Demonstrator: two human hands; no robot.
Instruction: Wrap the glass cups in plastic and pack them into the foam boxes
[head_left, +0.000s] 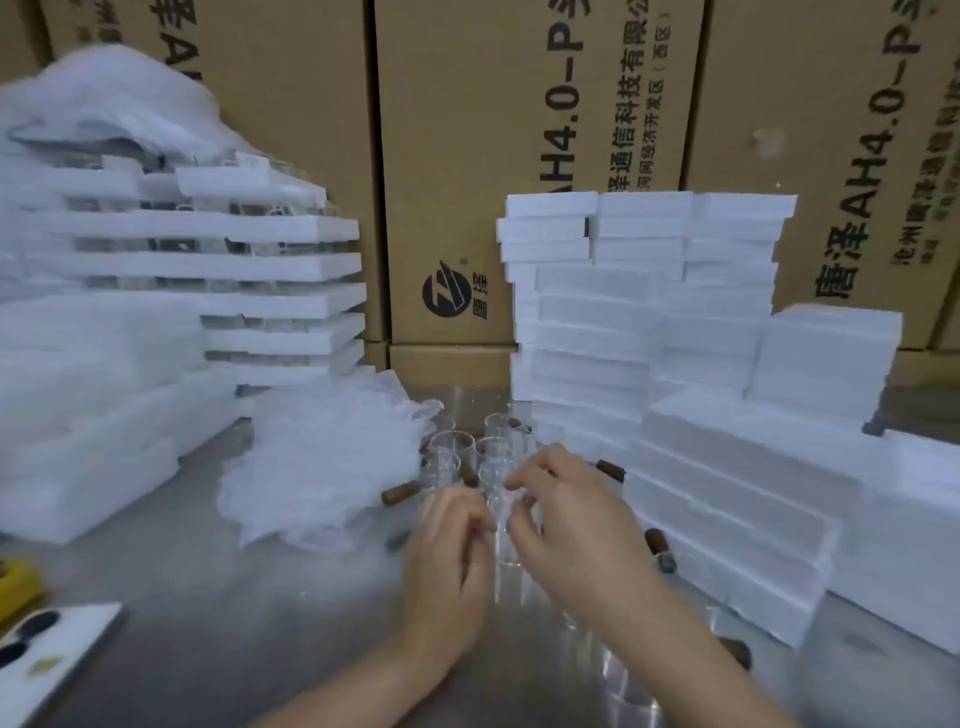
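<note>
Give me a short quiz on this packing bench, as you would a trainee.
1. True or false: the plastic pile lies right of the glass cups.
2. What stands behind the foam boxes? A cardboard cartons; B a window; C a tool shelf.
3. Fill in: the left hand and right hand meet at a clear ___.
Key: 1 false; 2 A; 3 cup.
</note>
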